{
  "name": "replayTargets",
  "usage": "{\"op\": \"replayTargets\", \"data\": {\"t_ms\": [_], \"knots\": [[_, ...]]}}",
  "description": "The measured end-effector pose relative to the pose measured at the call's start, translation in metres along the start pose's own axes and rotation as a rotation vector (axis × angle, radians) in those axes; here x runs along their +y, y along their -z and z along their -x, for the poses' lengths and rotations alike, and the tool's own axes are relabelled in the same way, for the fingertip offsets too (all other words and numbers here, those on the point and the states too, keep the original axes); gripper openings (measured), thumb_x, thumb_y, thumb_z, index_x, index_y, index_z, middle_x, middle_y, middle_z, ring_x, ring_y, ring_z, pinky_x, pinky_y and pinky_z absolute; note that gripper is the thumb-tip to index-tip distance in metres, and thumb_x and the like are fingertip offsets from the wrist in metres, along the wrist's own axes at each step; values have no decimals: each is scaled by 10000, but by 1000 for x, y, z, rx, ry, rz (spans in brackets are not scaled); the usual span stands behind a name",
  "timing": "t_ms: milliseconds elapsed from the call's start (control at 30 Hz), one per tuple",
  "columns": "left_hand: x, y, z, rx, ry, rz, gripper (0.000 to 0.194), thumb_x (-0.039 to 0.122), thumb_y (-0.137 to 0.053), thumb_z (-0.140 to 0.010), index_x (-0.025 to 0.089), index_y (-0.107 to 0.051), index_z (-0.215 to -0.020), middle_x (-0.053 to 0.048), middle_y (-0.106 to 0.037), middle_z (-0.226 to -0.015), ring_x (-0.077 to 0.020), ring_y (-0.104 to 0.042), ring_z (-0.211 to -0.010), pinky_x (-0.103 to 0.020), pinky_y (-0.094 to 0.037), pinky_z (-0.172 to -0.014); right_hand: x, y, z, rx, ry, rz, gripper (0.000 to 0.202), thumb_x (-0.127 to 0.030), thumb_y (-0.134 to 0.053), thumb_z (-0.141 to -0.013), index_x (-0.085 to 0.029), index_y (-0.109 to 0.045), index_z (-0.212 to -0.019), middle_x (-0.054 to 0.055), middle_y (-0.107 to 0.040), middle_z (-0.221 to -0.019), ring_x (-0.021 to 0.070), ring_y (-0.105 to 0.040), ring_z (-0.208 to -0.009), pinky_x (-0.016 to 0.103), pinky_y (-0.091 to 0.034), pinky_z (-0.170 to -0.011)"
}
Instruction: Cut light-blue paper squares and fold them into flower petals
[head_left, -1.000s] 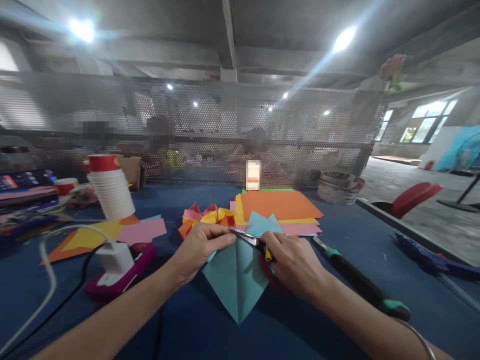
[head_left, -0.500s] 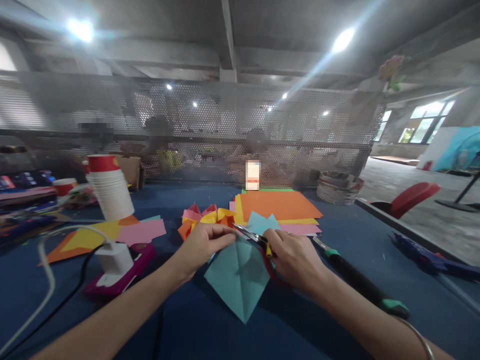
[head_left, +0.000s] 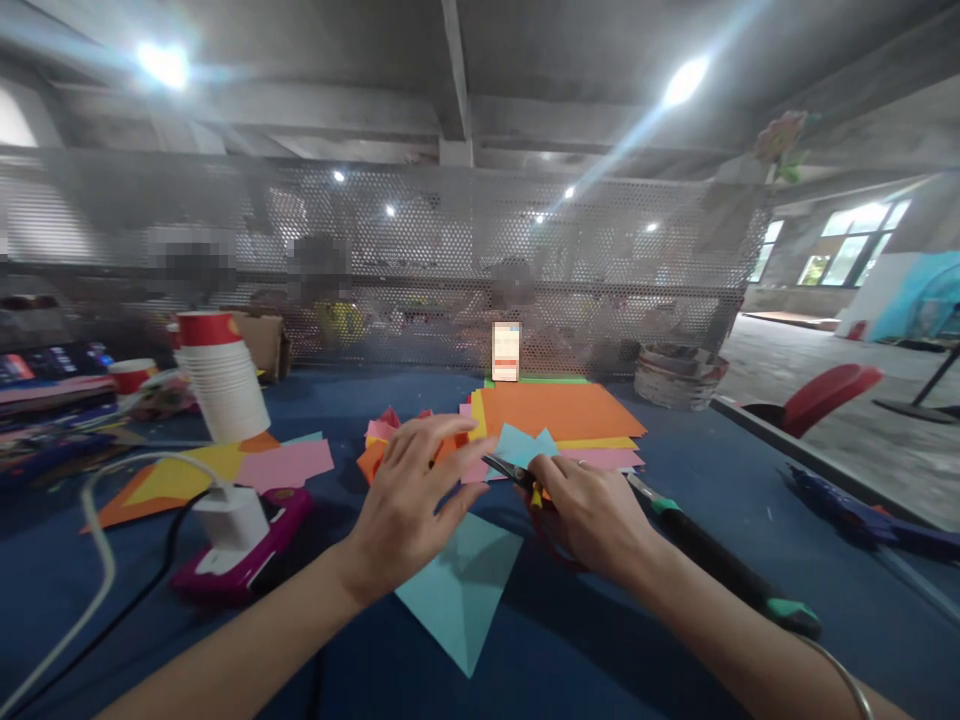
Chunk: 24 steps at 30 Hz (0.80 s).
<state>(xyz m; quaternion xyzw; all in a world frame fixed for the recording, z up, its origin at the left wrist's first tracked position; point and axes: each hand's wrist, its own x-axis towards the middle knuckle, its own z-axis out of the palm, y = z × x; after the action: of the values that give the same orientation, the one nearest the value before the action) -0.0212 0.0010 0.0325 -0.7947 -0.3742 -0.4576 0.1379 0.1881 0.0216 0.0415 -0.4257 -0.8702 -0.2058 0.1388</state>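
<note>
My left hand (head_left: pixel 412 500) is open, its fingers apart, above the upper left part of a folded light blue paper (head_left: pixel 472 590). The paper has a pointed lower corner and creases; its top left is hidden under the hand. My right hand (head_left: pixel 592 510) is closed on a pair of scissors (head_left: pixel 512 470), whose blades point left toward my left fingertips. Behind the hands lie small light blue paper pieces (head_left: pixel 521 442). Folded red, yellow and orange papers (head_left: pixel 375 455) sit partly hidden behind my left hand.
A stack of coloured sheets (head_left: pixel 562 408) lies behind, with a lit phone (head_left: pixel 505 352) upright beyond it. Stacked paper cups (head_left: pixel 223 385) and a purple power strip (head_left: pixel 277 545) stand left. A black-and-green tool (head_left: pixel 720 550) lies by my right forearm; a basket (head_left: pixel 679 377) is farther back.
My left hand has let go of the blue paper's top and opened. The paper has dropped lower and turned slightly. The scissors have shifted slightly, with their blades now closer together.
</note>
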Motion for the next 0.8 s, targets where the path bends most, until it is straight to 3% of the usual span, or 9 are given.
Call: {"op": "replayTargets", "data": {"t_ms": [67, 133, 300, 467, 600, 667, 733, 800], "knots": [[4, 3, -1, 24, -174, -107, 304, 141, -581, -872, 241, -587, -1159, -85, -563, -1177, -233, -476, -1136, -445, -320, -998, -3, 0, 1, -21, 28, -18, 65, -201, -491, -888, -161, -537, -911, 48, -645, -748, 166, -598, -632, 260, -247, -496], [5, 4, -1, 17, -228, -143, 261, 113, -581, -865, 218, -615, -1102, -88, -593, -1132, -233, -496, -1114, -439, -340, -978, -6, 1, 2, -36, 57, -31, 60, -192, -506, -873, -166, -536, -918, 43, -646, -753, 171, -599, -642, 263, -256, -499], [1, 5, 3, 12, -266, -159, 228, 37, -567, -841, 209, -635, -974, -47, -674, -1015, -208, -548, -1014, -438, -346, -966, -11, 6, 4, -99, 93, -85, 93, -131, -525, -831, -170, -527, -915, 49, -653, -796, 175, -604, -691, 264, -269, -510], [2, 8, 8, 18, -325, -130, 269, -2, -561, -818, 210, -603, -979, -11, -715, -955, -192, -576, -961, -448, -310, -991, -12, 7, 4, -68, 93, -98, 60, -159, -540, -833, -172, -533, -891, 37, -655, -767, 165, -595, -658, 264, -245, -501], [8, 15, 4, -33, -287, 2, 211, 19, -538, -837, 206, -604, -909, -19, -704, -906, -189, -584, -905, -415, -367, -925, 4, 12, 5, -30, -27, -65, 101, -204, -511, -861, -168, -549, -948, 57, -668, -774, 179, -608, -660, 267, -231, -498], [11, 25, 3, -199, -221, 136, 184, 39, -510, -855, 194, -605, -827, -20, -683, -842, -176, -585, -841, -350, -418, -836, 23, 20, 12, -1, -160, -22, 119, -199, -463, -885, -150, -555, -942, 96, -675, -771, 198, -608, -624, 276, -208, -491], [13, 40, 7, -514, -108, 259, 200, 54, -505, -856, 193, -601, -749, -7, -666, -806, -150, -593, -789, -280, -441, -772, 50, 30, 24, -20, -354, 40, 152, -274, -454, -900, -169, -562, -874, 103, -679, -746, 195, -590, -561, 278, -207, -489], [12, 60, 15, -823, -44, 300, 204, 37, -575, -797, 216, -612, -706, 34, -673, -774, -128, -610, -787, -206, -451, -734, 81, 39, 43, -96, -492, 104, 119, -249, -465, -891, -187, -566, -903, 114, -677, -745, 205, -594, -588, 298, -242, -513]]}}
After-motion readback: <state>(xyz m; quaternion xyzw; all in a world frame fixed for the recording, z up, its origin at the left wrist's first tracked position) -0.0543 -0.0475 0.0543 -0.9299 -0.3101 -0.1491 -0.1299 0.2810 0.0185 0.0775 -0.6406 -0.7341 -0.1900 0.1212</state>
